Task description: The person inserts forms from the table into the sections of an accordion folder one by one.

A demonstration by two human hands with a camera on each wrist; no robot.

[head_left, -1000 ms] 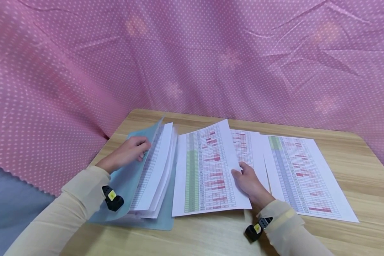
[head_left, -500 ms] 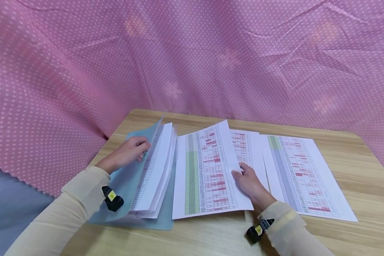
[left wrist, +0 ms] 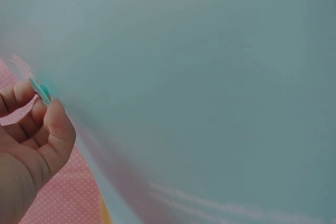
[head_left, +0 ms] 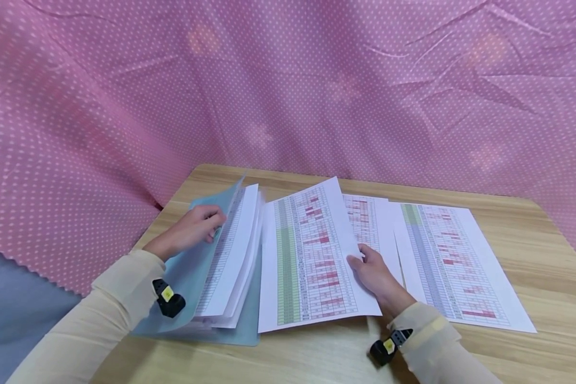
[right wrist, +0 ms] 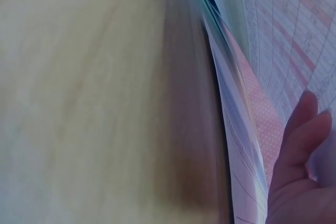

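Right hand pinching sheet edge, left hand lifting folder cover

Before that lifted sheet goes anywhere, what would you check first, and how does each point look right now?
1. Right hand grips the lifted sheet at its right edge: ok.
2. Left hand holds the blue folder cover open, its edge pinched between the fingers: ok.
3. Paper stack in the folder exposed to take a sheet: ok.
4. Only one sheet in the right hand: cannot tell.
5. Two other sheets lie flat on the table, apart from the lifted one's path toward the folder: ok.
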